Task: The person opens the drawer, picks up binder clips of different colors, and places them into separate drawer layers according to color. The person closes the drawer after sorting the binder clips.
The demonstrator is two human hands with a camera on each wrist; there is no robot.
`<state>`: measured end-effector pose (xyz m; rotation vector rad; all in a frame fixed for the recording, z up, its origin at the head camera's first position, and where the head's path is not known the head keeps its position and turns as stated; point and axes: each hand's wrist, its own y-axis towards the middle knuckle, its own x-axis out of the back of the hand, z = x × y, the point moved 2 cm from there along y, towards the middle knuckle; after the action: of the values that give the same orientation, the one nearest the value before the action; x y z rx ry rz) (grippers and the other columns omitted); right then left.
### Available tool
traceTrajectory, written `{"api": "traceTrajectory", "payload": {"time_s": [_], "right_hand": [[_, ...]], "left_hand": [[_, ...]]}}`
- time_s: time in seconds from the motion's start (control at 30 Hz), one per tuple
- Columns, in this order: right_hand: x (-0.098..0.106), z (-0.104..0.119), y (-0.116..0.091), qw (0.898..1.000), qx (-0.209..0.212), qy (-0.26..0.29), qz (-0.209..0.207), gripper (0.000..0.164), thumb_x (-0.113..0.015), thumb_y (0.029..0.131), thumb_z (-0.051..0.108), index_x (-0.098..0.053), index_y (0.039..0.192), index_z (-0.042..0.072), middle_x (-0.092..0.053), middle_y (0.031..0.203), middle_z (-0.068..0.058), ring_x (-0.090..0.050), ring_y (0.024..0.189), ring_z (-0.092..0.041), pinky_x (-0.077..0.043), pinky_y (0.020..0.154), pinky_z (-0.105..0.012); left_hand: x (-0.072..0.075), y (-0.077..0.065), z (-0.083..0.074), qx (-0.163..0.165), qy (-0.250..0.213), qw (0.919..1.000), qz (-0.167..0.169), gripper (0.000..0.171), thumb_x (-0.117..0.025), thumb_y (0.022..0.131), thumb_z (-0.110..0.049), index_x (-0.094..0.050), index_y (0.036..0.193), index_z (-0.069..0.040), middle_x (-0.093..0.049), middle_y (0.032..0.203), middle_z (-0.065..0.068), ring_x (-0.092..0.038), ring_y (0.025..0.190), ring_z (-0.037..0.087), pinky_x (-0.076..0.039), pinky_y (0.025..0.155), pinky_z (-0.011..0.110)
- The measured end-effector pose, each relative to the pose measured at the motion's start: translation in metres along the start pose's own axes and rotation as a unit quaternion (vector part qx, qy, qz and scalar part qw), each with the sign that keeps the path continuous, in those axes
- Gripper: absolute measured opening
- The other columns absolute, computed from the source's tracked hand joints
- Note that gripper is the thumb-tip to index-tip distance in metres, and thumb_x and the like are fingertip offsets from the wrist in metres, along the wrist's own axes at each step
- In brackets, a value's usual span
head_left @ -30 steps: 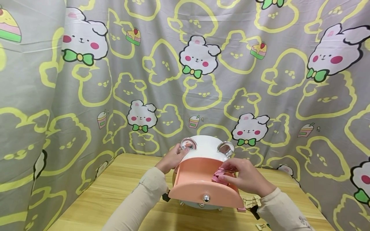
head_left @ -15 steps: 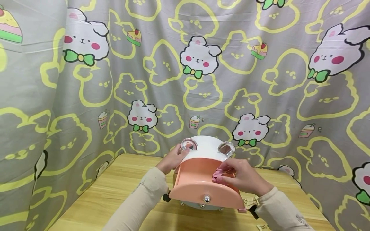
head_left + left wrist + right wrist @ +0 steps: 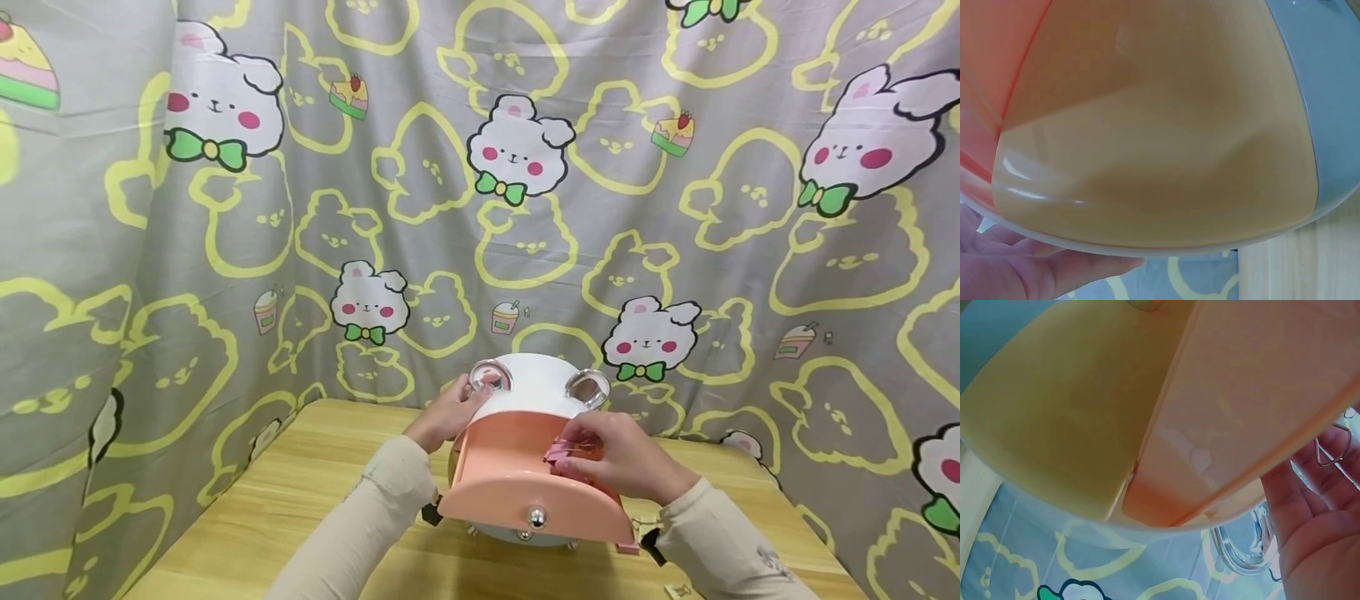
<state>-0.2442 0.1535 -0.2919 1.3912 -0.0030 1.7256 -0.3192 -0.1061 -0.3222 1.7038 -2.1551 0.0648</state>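
Both arms (image 3: 371,500) forward, right fingers (image 3: 588,427) pinched

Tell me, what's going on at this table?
A person is working with both bare hands at a white case that has two shiny ears. Its orange drawer is pulled open. The right hand pinches at least one pink binder clip at the drawer's opening; whether it touches the bottom is hard to tell. The left hand holds the case beside one ear. A black clip lies near the right sleeve.

Pink clip (image 3: 557,454), probably, partly hidden
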Motion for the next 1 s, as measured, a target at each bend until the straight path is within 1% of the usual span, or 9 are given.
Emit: {"api": "traceTrajectory", "payload": {"time_s": [0.1,0.2,0.3,0.5,0.63,0.8,1.0], "right_hand": [[-0.0033,-0.0016,-0.0002,1.0,0.012,0.014,-0.001,0.018,-0.079,0.083,0.033,-0.068,0.091,0.022,-0.065,0.086,0.015,-0.064,0.079,-0.005,-0.054,0.073,-0.028],[-0.0058,-0.0024,0.0003,0.999,0.028,0.023,-0.001,0.017,-0.079,0.083,0.031,-0.068,0.091,0.021,-0.066,0.086,0.014,-0.065,0.08,-0.006,-0.055,0.073,-0.028],[-0.0064,-0.0022,0.0013,0.999,0.037,0.021,-0.002,0.017,-0.079,0.083,0.029,-0.068,0.092,0.02,-0.065,0.087,0.014,-0.065,0.08,-0.006,-0.055,0.073,-0.029],[-0.0052,-0.0001,0.0044,0.999,0.031,0.021,0.002,0.019,-0.08,0.082,0.029,-0.067,0.091,0.019,-0.066,0.088,0.013,-0.065,0.082,-0.006,-0.054,0.075,-0.028],[-0.0051,0.0006,0.0057,0.999,0.031,0.022,0.012,0.019,-0.079,0.083,0.031,-0.066,0.089,0.019,-0.065,0.088,0.012,-0.065,0.082,-0.006,-0.054,0.074,-0.027],[-0.0055,0.0008,0.0057,0.999,0.041,0.005,0.026,0.018,-0.079,0.083,0.03,-0.064,0.085,0.021,-0.063,0.085,0.014,-0.059,0.077,-0.006,-0.051,0.069,-0.026],[-0.0046,0.0011,0.0037,0.999,0.036,-0.001,0.034,0.017,-0.08,0.082,0.026,-0.064,0.085,0.022,-0.064,0.085,0.015,-0.057,0.076,-0.006,-0.05,0.068,-0.025]], "left_hand": [[-0.001,0.0002,0.0026,0.0,-0.003,1.0,0.002,0.044,-0.051,0.1,-0.043,-0.047,0.125,-0.008,-0.058,0.099,0.01,-0.059,0.08,0.02,-0.049,0.064,0.032],[-0.0007,0.001,0.0051,0.003,-0.006,1.0,0.005,0.046,-0.051,0.1,-0.044,-0.046,0.127,-0.008,-0.058,0.1,0.011,-0.06,0.081,0.02,-0.051,0.065,0.033],[0.0002,0.0009,0.0061,0.005,-0.008,0.9999,0.007,0.047,-0.051,0.099,-0.045,-0.045,0.127,-0.008,-0.058,0.101,0.011,-0.06,0.08,0.02,-0.051,0.064,0.034],[0.0005,0.001,0.0033,-0.01,-0.007,0.9999,0.005,0.045,-0.051,0.1,-0.042,-0.046,0.127,-0.005,-0.058,0.1,0.011,-0.059,0.081,0.02,-0.05,0.066,0.033],[-0.0003,0.0009,0.002,-0.01,-0.007,0.9999,0.005,0.045,-0.051,0.1,-0.042,-0.045,0.127,-0.006,-0.058,0.099,0.011,-0.059,0.079,0.02,-0.049,0.063,0.033],[-0.0004,-0.0007,0.0017,-0.008,-0.006,0.9999,0.007,0.046,-0.051,0.1,-0.043,-0.046,0.127,-0.006,-0.059,0.102,0.011,-0.059,0.081,0.02,-0.049,0.066,0.033],[-0.0009,-0.0006,0.0022,-0.009,0.001,0.9999,0.012,0.047,-0.05,0.1,-0.044,-0.045,0.127,-0.006,-0.06,0.103,0.011,-0.06,0.084,0.021,-0.05,0.07,0.034]]}}
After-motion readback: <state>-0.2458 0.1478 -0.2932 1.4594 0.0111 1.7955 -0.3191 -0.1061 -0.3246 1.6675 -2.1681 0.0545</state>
